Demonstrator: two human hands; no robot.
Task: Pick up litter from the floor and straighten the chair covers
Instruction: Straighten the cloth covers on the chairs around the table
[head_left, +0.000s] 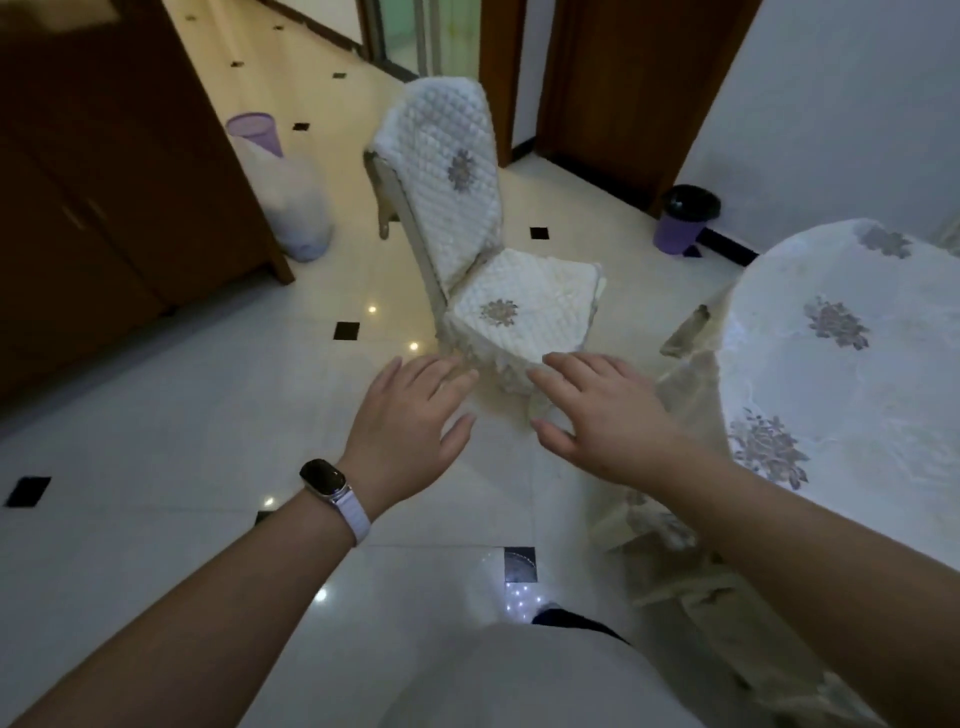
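Note:
A chair stands mid-floor with a white quilted back cover (447, 176) and a matching seat cover (524, 306), each with a purple flower motif. The seat cover's lace skirt hangs at the near corner. My left hand (410, 421), with a smartwatch on its wrist, hovers open just short of that near corner. Fingers spread, my right hand (597, 415) reaches to the seat's near edge, its fingertips at or almost on the lace. Neither hand holds anything. No litter shows on the floor around the chair.
A round table (852, 364) with a white flowered cloth fills the right side. A purple bin with a black lid (685, 221) stands by the wall. A lilac basket (254, 132) and a plastic bag (298, 208) sit beside the brown cabinet (104, 208) on the left.

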